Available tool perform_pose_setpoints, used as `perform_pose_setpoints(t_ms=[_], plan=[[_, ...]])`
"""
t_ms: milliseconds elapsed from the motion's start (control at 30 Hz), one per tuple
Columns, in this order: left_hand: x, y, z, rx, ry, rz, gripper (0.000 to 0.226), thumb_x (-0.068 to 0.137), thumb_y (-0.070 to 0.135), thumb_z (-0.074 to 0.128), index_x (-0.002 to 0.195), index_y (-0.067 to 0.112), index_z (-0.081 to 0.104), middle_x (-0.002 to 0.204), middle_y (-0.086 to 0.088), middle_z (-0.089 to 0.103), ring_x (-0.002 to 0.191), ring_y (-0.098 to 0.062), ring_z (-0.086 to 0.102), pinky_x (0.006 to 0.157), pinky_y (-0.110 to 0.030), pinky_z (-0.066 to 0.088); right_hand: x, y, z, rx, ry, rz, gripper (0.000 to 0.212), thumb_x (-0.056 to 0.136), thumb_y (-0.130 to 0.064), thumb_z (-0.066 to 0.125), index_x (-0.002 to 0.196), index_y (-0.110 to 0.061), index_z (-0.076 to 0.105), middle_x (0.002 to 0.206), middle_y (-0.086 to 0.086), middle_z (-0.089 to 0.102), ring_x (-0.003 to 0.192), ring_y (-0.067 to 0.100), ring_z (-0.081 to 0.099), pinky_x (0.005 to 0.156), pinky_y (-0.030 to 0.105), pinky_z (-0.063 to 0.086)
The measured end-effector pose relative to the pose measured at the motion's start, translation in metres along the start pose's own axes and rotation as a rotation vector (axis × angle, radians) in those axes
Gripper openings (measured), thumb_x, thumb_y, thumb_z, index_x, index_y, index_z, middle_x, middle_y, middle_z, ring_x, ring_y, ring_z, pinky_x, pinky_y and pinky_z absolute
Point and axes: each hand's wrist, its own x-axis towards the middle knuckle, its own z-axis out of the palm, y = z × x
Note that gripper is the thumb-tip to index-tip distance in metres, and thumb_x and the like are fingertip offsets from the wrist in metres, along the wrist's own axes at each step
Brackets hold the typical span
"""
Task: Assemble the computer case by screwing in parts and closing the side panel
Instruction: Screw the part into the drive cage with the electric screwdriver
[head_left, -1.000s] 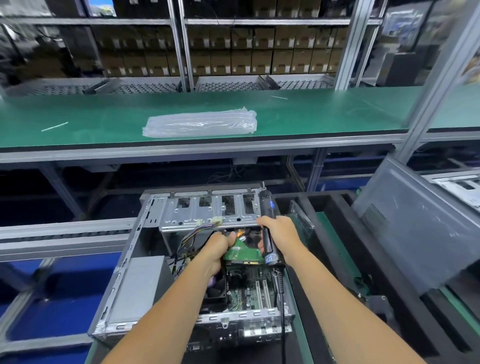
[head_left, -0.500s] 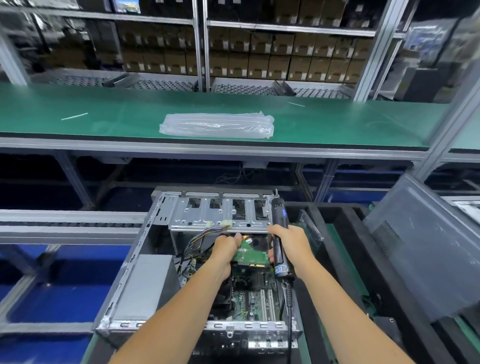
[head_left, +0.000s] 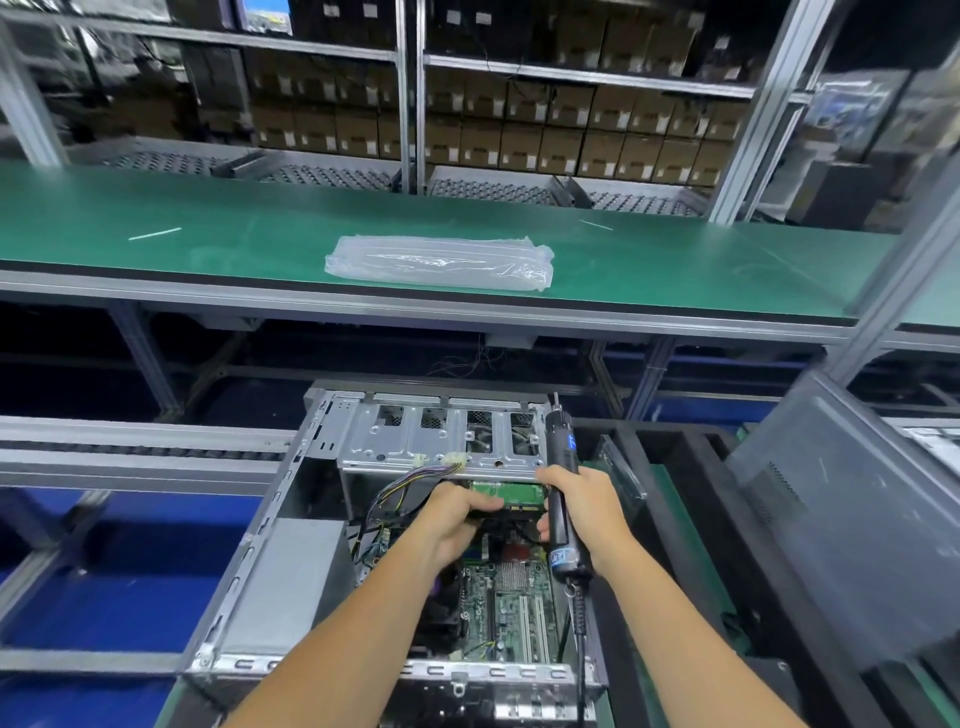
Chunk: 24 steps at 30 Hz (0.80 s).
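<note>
While both hands worked inside the open computer case (head_left: 270, 551), the left hand (head_left: 457, 512) pinched the green-boarded hard drive (head_left: 506, 491) just under the drive cage (head_left: 441, 441), long axis across the case. Right hand (head_left: 584, 512) clenched the electric screwdriver (head_left: 563, 499) and steadied the drive's right end. Loose wire bundle (head_left: 410, 480) crowded the cage's left; side panel (head_left: 841, 514) leaned well right of it

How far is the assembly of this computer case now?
Done: the motherboard sits inside the open case. In hand: the left hand holds the green-board drive under the drive cage; the right hand also grips the electric screwdriver. Left: screwing, then closing; the side panel leans apart.
</note>
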Motion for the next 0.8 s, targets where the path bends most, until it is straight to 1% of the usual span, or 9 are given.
perform_pose_setpoints(t_ms=[67, 167, 200, 267, 367, 467, 600, 700, 800], plan=[[0.002, -0.002, -0.002, -0.017, -0.021, -0.025, 0.055, 0.072, -0.021, 0.061, 0.123, -0.011, 0.042, 0.111, -0.029, 0.061, 0.094, -0.036, 0.065, 0.072, -0.038, 0.057, 0.000, 0.000, 0.000, -0.002, 0.002, -0.001, 0.026, 0.087, -0.019, 0.069, 0.100, 0.002, 0.059, 0.056, 0.013, 0.058, 0.044, 0.027, 0.060, 0.045, 0.031, 0.050], [0.006, -0.008, -0.002, -0.097, -0.014, -0.082, 0.092, 0.072, -0.031, 0.051, 0.143, 0.021, 0.023, 0.132, -0.029, 0.042, 0.099, -0.037, 0.061, 0.078, -0.040, 0.058, 0.000, 0.000, 0.001, -0.015, 0.004, -0.007, 0.026, 0.087, -0.019, 0.068, 0.098, 0.002, 0.059, 0.059, 0.015, 0.058, 0.044, 0.028, 0.060, 0.046, 0.032, 0.049], [0.008, -0.009, -0.002, -0.079, 0.006, -0.056, 0.094, 0.071, -0.032, 0.050, 0.146, 0.018, 0.020, 0.137, -0.029, 0.039, 0.099, -0.036, 0.062, 0.081, -0.040, 0.058, 0.000, 0.000, 0.001, -0.016, 0.007, -0.008, 0.026, 0.087, -0.019, 0.068, 0.099, 0.003, 0.059, 0.060, 0.016, 0.057, 0.044, 0.028, 0.060, 0.045, 0.032, 0.049], [0.012, -0.010, -0.001, -0.005, 0.073, 0.008, 0.085, 0.070, -0.030, 0.054, 0.143, 0.001, 0.024, 0.133, -0.030, 0.043, 0.094, -0.033, 0.064, 0.086, -0.040, 0.055, 0.000, 0.000, 0.002, -0.018, 0.012, -0.010, 0.028, 0.087, -0.018, 0.068, 0.100, 0.004, 0.059, 0.061, 0.016, 0.057, 0.043, 0.028, 0.060, 0.044, 0.031, 0.049], [0.011, -0.007, 0.000, 0.007, 0.103, 0.030, 0.064, 0.074, -0.022, 0.060, 0.131, -0.016, 0.032, 0.101, -0.027, 0.059, 0.082, -0.029, 0.065, 0.075, -0.033, 0.055, -0.001, -0.001, 0.002, -0.019, 0.014, -0.009, 0.028, 0.087, -0.019, 0.069, 0.102, 0.003, 0.059, 0.059, 0.015, 0.058, 0.043, 0.028, 0.060, 0.043, 0.029, 0.048], [0.005, -0.004, 0.004, -0.103, 0.031, 0.049, 0.054, 0.079, -0.018, 0.059, 0.127, -0.021, 0.034, 0.106, -0.026, 0.059, 0.088, -0.027, 0.067, 0.069, -0.027, 0.055, -0.002, -0.001, 0.002, -0.029, 0.017, -0.009, 0.028, 0.087, -0.019, 0.069, 0.102, 0.003, 0.060, 0.056, 0.012, 0.059, 0.042, 0.026, 0.060, 0.041, 0.027, 0.046], [0.009, -0.005, 0.009, -0.233, 0.089, 0.108, 0.037, 0.083, -0.025, 0.045, 0.115, -0.008, 0.040, 0.131, -0.032, 0.032, 0.116, -0.041, 0.051, 0.075, -0.035, 0.054, -0.003, -0.003, 0.002, -0.045, 0.019, -0.007, 0.028, 0.087, -0.019, 0.068, 0.102, 0.004, 0.061, 0.060, 0.016, 0.059, 0.041, 0.025, 0.059, 0.042, 0.026, 0.046], [0.007, -0.005, 0.011, -0.178, 0.096, 0.125, 0.029, 0.082, -0.027, 0.042, 0.087, 0.001, 0.044, 0.126, -0.035, 0.035, 0.105, -0.042, 0.057, 0.069, -0.031, 0.057, -0.004, -0.005, 0.002, -0.055, 0.019, -0.005, 0.027, 0.087, -0.019, 0.068, 0.102, 0.002, 0.061, 0.062, 0.018, 0.060, 0.041, 0.026, 0.058, 0.043, 0.027, 0.046], [0.009, -0.008, 0.007, -0.024, 0.116, 0.100, 0.022, 0.082, -0.017, 0.048, 0.101, -0.005, 0.046, 0.115, -0.029, 0.049, 0.093, -0.034, 0.066, 0.074, -0.033, 0.057, -0.004, -0.006, 0.003, -0.067, 0.023, -0.008, 0.027, 0.087, -0.020, 0.068, 0.101, 0.002, 0.061, 0.064, 0.019, 0.061, 0.042, 0.025, 0.058, 0.043, 0.027, 0.045]])
